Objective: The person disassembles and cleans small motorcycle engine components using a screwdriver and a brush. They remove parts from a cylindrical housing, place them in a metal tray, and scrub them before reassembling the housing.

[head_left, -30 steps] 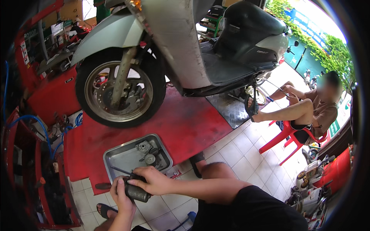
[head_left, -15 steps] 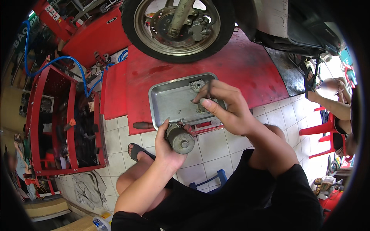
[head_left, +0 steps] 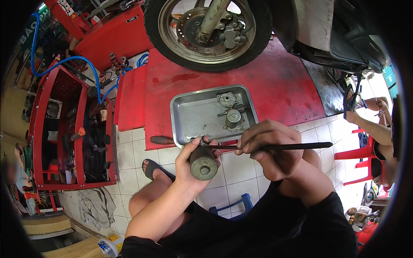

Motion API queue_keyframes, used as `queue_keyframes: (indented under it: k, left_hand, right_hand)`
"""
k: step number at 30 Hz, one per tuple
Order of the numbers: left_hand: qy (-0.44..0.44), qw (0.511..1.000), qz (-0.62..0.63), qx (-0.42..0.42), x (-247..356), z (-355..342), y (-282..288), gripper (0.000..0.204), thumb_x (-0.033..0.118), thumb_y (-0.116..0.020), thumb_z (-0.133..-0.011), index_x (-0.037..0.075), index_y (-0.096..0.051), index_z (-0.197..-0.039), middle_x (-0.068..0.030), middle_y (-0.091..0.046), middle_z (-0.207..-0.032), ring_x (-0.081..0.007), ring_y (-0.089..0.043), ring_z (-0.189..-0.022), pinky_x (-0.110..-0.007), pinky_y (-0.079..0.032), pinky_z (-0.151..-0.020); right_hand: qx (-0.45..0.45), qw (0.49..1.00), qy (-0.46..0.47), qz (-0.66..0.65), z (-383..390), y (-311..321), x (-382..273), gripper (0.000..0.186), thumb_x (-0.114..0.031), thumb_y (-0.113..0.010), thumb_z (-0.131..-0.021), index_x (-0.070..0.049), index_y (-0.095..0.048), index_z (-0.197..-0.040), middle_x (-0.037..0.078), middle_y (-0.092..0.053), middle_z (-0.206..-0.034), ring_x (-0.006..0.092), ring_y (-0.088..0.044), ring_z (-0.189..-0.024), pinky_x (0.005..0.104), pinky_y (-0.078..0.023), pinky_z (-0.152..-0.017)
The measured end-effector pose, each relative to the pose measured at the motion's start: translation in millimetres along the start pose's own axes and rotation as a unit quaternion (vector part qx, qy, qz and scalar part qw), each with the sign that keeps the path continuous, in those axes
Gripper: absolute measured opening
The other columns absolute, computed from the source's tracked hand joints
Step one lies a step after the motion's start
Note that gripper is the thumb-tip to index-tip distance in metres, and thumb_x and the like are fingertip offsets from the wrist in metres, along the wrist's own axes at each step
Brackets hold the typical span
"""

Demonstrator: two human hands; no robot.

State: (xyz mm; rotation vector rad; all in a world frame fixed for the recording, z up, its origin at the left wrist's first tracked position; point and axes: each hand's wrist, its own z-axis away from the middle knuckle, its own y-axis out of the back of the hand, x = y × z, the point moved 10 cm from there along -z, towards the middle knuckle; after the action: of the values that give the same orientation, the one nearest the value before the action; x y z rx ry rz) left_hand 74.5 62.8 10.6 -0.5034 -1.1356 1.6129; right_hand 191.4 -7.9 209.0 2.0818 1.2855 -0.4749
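red platform point(head_left: 286, 86) | left hand point(head_left: 187, 168) gripping cylinder point(head_left: 203, 162), end toward wearer point(head_left: 258, 225) | right hand point(head_left: 277, 160) pinching rod point(head_left: 307, 146), crosswise, tip left

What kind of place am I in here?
Probably a motorbike repair shop: a scooter wheel over a red platform, a tray of loose metal parts, and a metal cylinder in your left hand.

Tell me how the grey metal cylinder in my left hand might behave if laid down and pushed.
The cylinder is probably heavy for its size, since its body looks metal. Its rounded side may let it roll, and its hard-looking casing likely won't flex.
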Motion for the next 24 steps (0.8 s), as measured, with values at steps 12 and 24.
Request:
queue_keyframes:
  k: [12, 24]
  left_hand:
    - [-0.005, 1.0, -0.01, 0.027, 0, -2, 2, 0.024, 0.034, -0.064, -0.093, 0.011, -0.063, -0.101, -0.0053, -0.061, -0.097, -0.0228, -0.061, -0.085, -0.036, -0.052, -0.063]
    - [-0.031, 0.999, -0.008, -0.035, 6, -5, -1, 0.033, 0.041, -0.062, -0.095, 0.009, -0.062, -0.104, -0.0081, -0.061, -0.1, -0.0239, -0.057, -0.09, -0.035, -0.048, -0.061]
  right_hand:
    - [0.019, 0.997, 0.063, 0.028, 0, 4, 0, 0.038, 0.008, -0.069, -0.084, 0.006, -0.052, -0.119, 0.02, -0.068, -0.089, 0.0276, -0.073, -0.081, 0.0372, -0.06, -0.072]
    - [0.192, 0.786, -0.348, -0.475, 24, 2, 77, 0.036, -0.022, -0.048, -0.107, 0.008, -0.056, -0.124, 0.025, -0.068, -0.103, 0.0266, -0.072, -0.078, 0.037, -0.06, -0.073]
